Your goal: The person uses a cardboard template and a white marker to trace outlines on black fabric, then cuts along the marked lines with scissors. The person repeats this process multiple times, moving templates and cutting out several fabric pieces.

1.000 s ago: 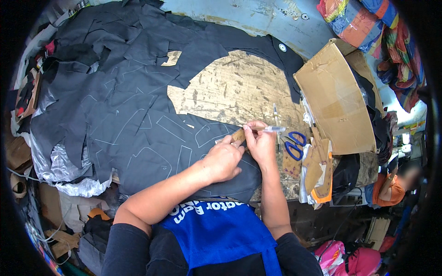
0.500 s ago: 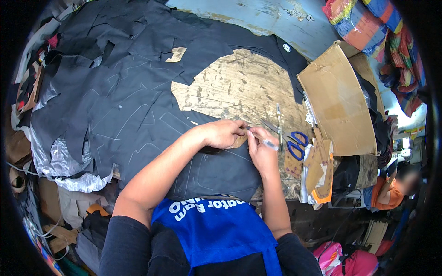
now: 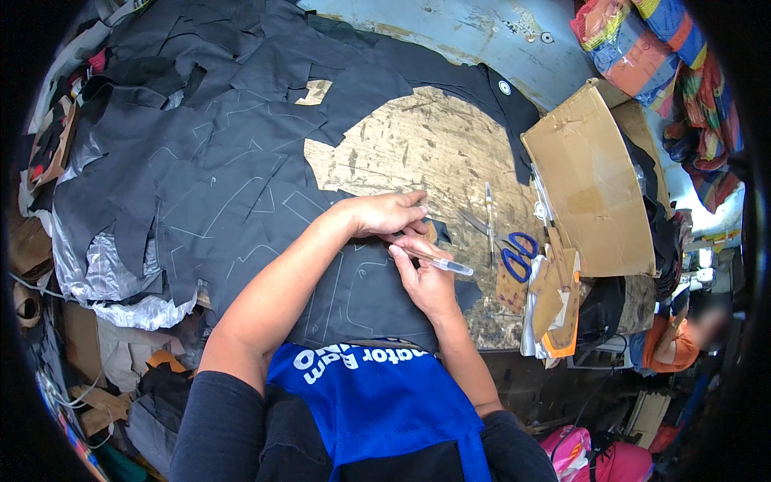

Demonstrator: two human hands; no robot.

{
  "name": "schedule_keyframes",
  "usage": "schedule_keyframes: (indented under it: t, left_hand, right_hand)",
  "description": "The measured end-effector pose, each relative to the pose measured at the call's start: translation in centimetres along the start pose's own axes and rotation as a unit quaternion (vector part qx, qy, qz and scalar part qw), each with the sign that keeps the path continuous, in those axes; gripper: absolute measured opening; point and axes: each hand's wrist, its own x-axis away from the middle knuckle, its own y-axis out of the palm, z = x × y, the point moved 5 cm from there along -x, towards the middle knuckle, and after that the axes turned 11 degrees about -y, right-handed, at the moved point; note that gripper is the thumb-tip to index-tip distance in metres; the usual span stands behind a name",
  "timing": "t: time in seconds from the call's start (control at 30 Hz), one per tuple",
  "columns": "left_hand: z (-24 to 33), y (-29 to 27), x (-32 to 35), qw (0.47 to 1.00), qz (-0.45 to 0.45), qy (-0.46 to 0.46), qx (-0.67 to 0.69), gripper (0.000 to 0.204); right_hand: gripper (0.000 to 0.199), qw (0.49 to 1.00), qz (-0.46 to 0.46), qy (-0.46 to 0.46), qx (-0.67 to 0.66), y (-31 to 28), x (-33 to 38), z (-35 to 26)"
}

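Observation:
A large sheet of black fabric (image 3: pixel 241 185) with pale chalk outlines covers most of a worn wooden table (image 3: pixel 426 153). My left hand (image 3: pixel 385 213) lies flat, pressing a small cardboard template (image 3: pixel 430 233) onto the fabric's right edge; most of the template is hidden under my fingers. My right hand (image 3: pixel 426 277) grips a clear marking pen (image 3: pixel 440 263), its tip at the template's lower edge.
Blue-handled scissors (image 3: pixel 514 253) and a thin pen (image 3: pixel 488 217) lie on the wood to the right. A big flattened cardboard sheet (image 3: pixel 590 181) leans at the right edge beside cardboard pieces (image 3: pixel 554 297). Silver scraps (image 3: pixel 112 281) hang at the left. A person in orange (image 3: pixel 671 341) sits far right.
My left hand has shifted up and right onto the template, pressing flat. My right hand has lowered the pen to the template's edge.

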Motion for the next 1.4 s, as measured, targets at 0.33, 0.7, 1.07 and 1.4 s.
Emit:
schedule_keyframes:
  t: [0.33, 0.7, 1.07, 1.4]
  left_hand:
    - [-0.2, -0.1, -0.4, 1.0, 0.009, 0.014, -0.017, 0.066]
    - [0.4, 0.2, 0.2, 0.995, 0.054, 0.01, -0.077, 0.067]
    - [0.7, 0.7, 0.6, 0.989, 0.088, 0.019, -0.12, 0.067]
    - [-0.1, 3.4, 2.2, 0.896, 0.215, 0.147, -0.359, 0.057]
  right_hand:
    - [0.012, 0.996, -0.002, -0.041, 0.078, -0.8, 0.1, -0.8]
    - [0.01, 0.999, -0.008, 0.035, 0.04, -4.9, -0.5, 1.4]
    - [0.012, 0.993, -0.001, -0.016, 0.115, -5.6, -2.7, 3.0]
    - [0.013, 0.994, 0.095, 0.002, -0.048, -5.1, -2.7, 4.7]
